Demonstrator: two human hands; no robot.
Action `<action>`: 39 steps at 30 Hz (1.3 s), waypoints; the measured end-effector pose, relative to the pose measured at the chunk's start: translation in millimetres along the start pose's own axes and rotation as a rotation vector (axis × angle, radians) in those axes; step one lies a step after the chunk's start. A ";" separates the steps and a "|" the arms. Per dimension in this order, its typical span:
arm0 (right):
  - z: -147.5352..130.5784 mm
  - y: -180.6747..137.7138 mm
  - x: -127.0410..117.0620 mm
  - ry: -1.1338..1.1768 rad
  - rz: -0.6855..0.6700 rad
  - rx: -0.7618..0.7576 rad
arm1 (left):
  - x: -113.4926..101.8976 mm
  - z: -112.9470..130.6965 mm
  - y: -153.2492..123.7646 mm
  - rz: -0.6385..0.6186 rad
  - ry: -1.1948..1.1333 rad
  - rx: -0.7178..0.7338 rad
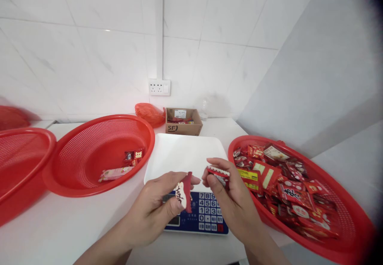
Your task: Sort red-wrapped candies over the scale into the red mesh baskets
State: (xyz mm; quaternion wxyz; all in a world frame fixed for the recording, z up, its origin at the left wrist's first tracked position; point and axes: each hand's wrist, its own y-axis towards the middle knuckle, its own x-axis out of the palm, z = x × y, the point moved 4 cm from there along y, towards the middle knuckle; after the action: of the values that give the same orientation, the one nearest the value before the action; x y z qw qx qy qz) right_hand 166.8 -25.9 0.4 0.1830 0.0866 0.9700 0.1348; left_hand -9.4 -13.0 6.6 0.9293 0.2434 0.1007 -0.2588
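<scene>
Between thumb and fingers, my left hand point(157, 209) grips a red and white snack packet point(184, 193) with dark lettering, tilted on edge. My right hand point(231, 201) is closed on another small red packet point(220, 174) with a white crimped end. Both hands are above the front of a digital scale with a white weighing plate point(185, 149) and a blue keypad panel point(194, 227). To the right, a red basket point(353, 233) holds many mixed red snack packets point(295, 195). At left, a red perforated basket point(80, 157) contains several small packets and a pink wrapped bar point(116, 173).
Another red basket point(26, 169) stands at the far left, against the first one. Behind the scale are a cardboard box point(184, 128) with packets inside and a red plastic bag point(149, 113). A power socket point(159, 87) is on the tiled wall.
</scene>
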 end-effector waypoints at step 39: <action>25.6 16.1 22.7 0.342 -0.408 0.099 | 15.2 -42.2 24.3 -0.052 -0.272 -0.353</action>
State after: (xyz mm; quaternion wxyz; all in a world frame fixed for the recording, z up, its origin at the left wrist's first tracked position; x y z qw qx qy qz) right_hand 157.6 0.2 -25.4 0.0355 -0.1260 0.9896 0.0603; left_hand 13.8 19.8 -24.8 0.9556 0.0373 0.0242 -0.2914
